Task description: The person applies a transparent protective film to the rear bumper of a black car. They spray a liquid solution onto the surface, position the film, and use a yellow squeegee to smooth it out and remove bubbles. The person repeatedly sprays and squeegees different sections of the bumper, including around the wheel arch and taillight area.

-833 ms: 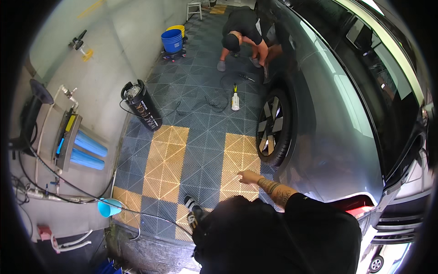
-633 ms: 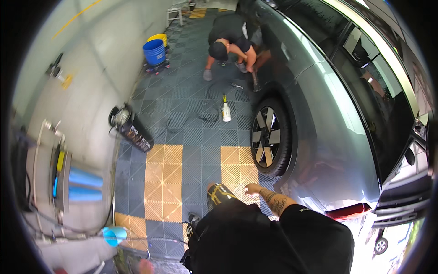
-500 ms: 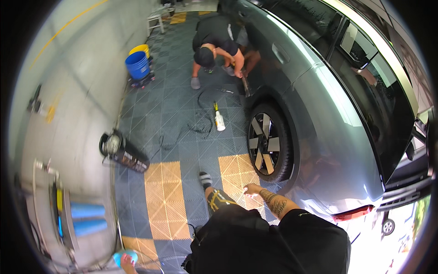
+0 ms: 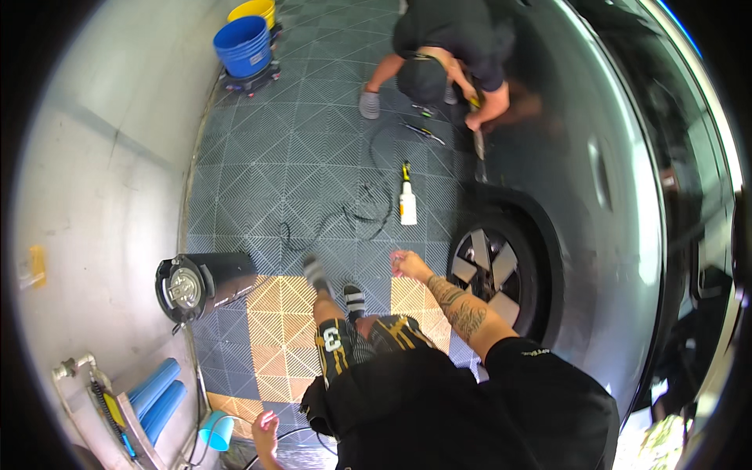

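My right hand [image 4: 410,265] is stretched forward over the floor with its fingers loosely bent, apparently empty. It hangs left of the car's wheel [image 4: 487,270], touching nothing. A white spray bottle [image 4: 408,205] with a black and yellow top lies on the floor beyond it, beside a black hose [image 4: 345,215]. Low at the left, my left hand [image 4: 266,427] is loosely open with nothing visible in it. A light blue cup-shaped container [image 4: 216,431] is next to it, but they are apart.
A grey car [image 4: 580,204] lines the right side. Ahead, another person [image 4: 446,47] bends at its lower side, holding a tool. Along the left wall stand a black cylindrical tank [image 4: 207,286], a blue bucket [image 4: 242,48] and a yellow bucket [image 4: 254,9]. Blue rolls [image 4: 160,407] sit lower left.
I have stepped forward, so the bottle, wheel and co-worker appear nearer. My right arm reaches farther ahead. My left hand has moved right in the view, and both my feet now show.
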A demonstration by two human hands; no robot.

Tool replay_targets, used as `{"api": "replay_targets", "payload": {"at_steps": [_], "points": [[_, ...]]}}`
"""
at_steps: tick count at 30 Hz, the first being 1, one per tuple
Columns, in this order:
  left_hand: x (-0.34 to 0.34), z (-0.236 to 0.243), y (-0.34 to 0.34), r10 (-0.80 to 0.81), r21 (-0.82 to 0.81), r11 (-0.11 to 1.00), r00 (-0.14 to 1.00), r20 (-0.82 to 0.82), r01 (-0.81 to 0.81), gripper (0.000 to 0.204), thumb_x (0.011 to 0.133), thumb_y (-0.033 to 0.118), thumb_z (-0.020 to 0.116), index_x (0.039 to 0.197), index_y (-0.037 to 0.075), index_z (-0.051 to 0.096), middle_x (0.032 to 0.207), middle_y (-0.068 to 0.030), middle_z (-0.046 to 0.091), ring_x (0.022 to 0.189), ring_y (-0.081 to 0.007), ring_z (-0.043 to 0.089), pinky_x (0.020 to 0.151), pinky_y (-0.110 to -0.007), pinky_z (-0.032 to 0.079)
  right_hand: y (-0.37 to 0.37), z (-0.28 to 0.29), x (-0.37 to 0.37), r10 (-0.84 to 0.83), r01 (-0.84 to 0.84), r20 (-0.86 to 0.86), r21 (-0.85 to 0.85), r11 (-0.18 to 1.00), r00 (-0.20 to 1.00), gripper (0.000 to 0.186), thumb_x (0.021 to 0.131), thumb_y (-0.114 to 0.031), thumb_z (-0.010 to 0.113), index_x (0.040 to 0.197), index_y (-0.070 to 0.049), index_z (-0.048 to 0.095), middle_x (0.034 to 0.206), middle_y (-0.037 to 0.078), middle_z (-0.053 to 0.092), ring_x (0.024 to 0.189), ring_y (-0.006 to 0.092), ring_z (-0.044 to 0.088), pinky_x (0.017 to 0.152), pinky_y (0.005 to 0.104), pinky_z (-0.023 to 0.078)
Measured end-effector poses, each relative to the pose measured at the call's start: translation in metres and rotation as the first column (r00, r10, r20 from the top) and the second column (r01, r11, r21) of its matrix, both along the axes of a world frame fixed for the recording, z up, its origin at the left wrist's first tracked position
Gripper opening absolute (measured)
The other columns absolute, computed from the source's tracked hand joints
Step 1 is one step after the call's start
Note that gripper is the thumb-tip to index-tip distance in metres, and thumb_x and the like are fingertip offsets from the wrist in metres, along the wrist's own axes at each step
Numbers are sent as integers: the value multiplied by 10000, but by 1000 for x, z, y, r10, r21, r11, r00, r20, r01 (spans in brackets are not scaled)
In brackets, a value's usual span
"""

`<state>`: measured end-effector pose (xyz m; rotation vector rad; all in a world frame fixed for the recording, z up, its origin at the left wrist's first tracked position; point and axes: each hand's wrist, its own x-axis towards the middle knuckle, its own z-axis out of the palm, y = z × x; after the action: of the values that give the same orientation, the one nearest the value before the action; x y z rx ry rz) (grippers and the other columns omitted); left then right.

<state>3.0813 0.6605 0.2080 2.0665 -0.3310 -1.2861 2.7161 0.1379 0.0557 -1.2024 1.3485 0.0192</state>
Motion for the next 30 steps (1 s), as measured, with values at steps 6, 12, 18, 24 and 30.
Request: {"api": "replay_targets", "payload": {"at_steps": [6, 12, 18, 24, 30], "points": [[60, -26, -214, -138, 31, 990, 984, 110, 135, 281, 841, 95, 643, 1085, -29, 578, 944, -139, 657, 879, -196, 629, 792, -303, 496, -85, -158, 33, 381, -513, -390, -327, 794, 838, 303, 807, -271, 571, 1032, -89, 660, 957, 202, 659, 823, 379, 643, 762, 444, 518], [76, -83, -322, -219, 294, 934, 975, 27, 202, 313, 927, 172, 564, 1167, -29, 561, 1081, -150, 631, 984, -216, 600, 850, -333, 480, -236, -372, 58, 105, -317, -484, -380, 869, 869, 291, 827, -234, 566, 964, 12, 641, 947, 246, 641, 926, 396, 612, 848, 463, 484], [81, -227, -378, -176, 254, 958, 974, 143, 136, 237, 913, 111, 552, 1117, -1, 599, 1053, -134, 641, 987, -212, 595, 873, -316, 461, -419, -507, 31, -108, -253, -664, -424, 870, 740, 600, 842, -252, 576, 1323, -2, 320, 1313, 207, 378, 1159, 362, 433, 952, 411, 410], [73, -290, -485, -173, -117, 964, 901, 397, 237, 91, 833, 73, 619, 811, -5, 576, 763, -49, 542, 700, -131, 545, 681, -276, 484, -351, -451, 146, -373, 386, 425, 58, 921, 825, 144, 925, -113, 510, 877, 5, 577, 697, 35, 539, 599, 137, 546, 591, 327, 526], [-21, -261, -728, -126, -90, 991, 880, -458, 95, 826, 854, 650, 475, 1307, -40, 440, 1221, -211, 553, 1016, -266, 602, 846, -368, 491, -248, -160, 150, -472, 429, 451, 200, 881, 757, 162, 933, -143, 549, 841, -15, 588, 639, 3, 526, 621, 127, 595, 638, 263, 500]]}}
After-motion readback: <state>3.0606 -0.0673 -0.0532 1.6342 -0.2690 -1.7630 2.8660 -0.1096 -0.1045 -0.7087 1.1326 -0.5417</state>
